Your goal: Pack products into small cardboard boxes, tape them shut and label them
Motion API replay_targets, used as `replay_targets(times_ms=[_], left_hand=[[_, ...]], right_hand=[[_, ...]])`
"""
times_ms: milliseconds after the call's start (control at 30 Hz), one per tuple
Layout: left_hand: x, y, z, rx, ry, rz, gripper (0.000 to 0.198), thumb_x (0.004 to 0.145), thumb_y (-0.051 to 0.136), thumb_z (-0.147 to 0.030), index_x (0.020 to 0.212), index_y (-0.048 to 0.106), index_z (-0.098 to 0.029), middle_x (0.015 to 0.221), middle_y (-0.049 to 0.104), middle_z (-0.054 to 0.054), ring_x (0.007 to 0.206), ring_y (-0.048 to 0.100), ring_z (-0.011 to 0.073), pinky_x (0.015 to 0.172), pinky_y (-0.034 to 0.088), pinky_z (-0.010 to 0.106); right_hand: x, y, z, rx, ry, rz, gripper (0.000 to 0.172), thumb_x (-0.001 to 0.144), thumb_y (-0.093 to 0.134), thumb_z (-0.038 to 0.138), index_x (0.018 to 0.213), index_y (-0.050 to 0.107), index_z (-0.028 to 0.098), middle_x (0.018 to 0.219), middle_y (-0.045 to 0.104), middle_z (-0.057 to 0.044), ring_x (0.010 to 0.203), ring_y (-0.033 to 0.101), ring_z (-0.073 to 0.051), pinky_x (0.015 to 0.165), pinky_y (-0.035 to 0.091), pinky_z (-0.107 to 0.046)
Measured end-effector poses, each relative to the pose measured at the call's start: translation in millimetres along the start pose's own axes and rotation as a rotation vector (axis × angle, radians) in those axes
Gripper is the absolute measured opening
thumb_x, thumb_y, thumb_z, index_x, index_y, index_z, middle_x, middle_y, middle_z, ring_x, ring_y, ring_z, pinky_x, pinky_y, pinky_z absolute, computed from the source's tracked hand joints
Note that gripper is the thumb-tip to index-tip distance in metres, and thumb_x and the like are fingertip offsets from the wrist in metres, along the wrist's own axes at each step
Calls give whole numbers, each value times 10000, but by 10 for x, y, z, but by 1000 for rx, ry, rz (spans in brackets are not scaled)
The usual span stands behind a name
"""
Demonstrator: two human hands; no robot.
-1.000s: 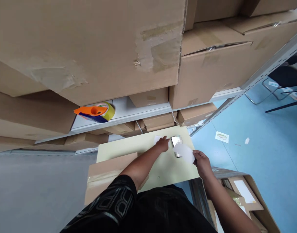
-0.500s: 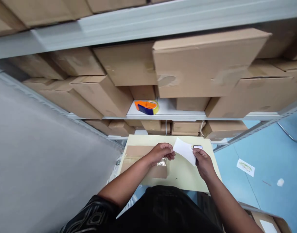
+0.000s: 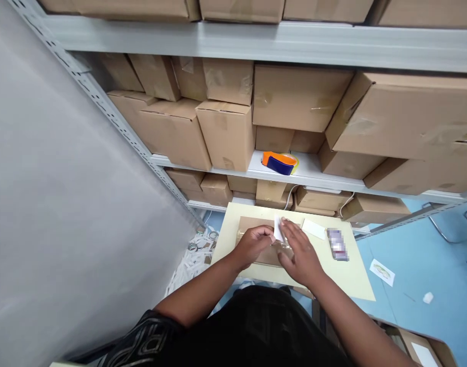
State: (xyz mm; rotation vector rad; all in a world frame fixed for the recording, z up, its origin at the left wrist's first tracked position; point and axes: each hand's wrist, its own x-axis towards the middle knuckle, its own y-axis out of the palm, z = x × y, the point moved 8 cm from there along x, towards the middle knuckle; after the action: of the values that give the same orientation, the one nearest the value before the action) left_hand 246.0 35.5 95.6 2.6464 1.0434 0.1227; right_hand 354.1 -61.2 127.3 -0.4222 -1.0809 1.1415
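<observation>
A flat cardboard box [image 3: 266, 259] with clear tape lies on the pale yellow table [image 3: 348, 283]. Over it, my left hand [image 3: 254, 245] pinches the lower left edge of a small white label [image 3: 278, 229]. My right hand [image 3: 300, 252] has its fingers spread, the fingertips against the label's right side and the thumb lower, above the box. Right of my hands, a white paper [image 3: 313, 229] rests on the table, with a phone [image 3: 337, 244] beyond it. Whether the label touches the box is hard to tell.
Metal shelves [image 3: 237, 38] full of cardboard boxes rise behind the table. An orange and blue tape dispenser [image 3: 279, 162] sits on the middle shelf. White scraps [image 3: 185, 270] litter the floor at left; a printed card [image 3: 382, 272] lies on the blue floor at right.
The view has shifted left. The white paper has left my right hand and a paper now lies on the table. Both hands are closer together over the box, at a small label.
</observation>
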Motion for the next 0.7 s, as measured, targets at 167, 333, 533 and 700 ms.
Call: replay_targets(times_ms=[167, 333, 533, 700], left_hand=[[-189, -84, 8, -146, -28, 39, 256, 841, 765, -390, 842, 737, -135, 861, 692, 51, 894, 622, 191, 931, 460, 332], [-259, -178, 118, -340, -115, 40, 308, 811, 811, -415, 911, 753, -130, 873, 701, 64, 887, 641, 188, 930, 474, 343], [-285, -231, 122, -322, -113, 84, 329, 829, 821, -443, 869, 717, -133, 843, 667, 41, 834, 616, 156, 886, 484, 321], [-256, -226, 78, -239, -77, 80, 371, 854, 791, -490, 842, 698, -131, 810, 638, 27, 801, 581, 147, 833, 474, 294]], right_hand=[[161, 256, 412, 5, -69, -47, 709, 999, 451, 112, 1654, 250, 296, 1546, 544, -103, 1418, 530, -274, 1123, 516, -532], [145, 299, 526, 33, -81, -47, 706, 998, 447, 91, 1646, 272, 308, 1543, 549, -92, 1398, 554, -267, 1126, 521, -533], [117, 354, 508, 106, -11, -56, 662, 1011, 449, 103, 1623, 334, 328, 1528, 567, -82, 1388, 565, -257, 1129, 519, -525], [96, 390, 470, 147, 48, -69, 662, 1017, 458, 111, 1622, 326, 345, 1522, 572, -75, 1385, 565, -247, 1118, 528, -509]])
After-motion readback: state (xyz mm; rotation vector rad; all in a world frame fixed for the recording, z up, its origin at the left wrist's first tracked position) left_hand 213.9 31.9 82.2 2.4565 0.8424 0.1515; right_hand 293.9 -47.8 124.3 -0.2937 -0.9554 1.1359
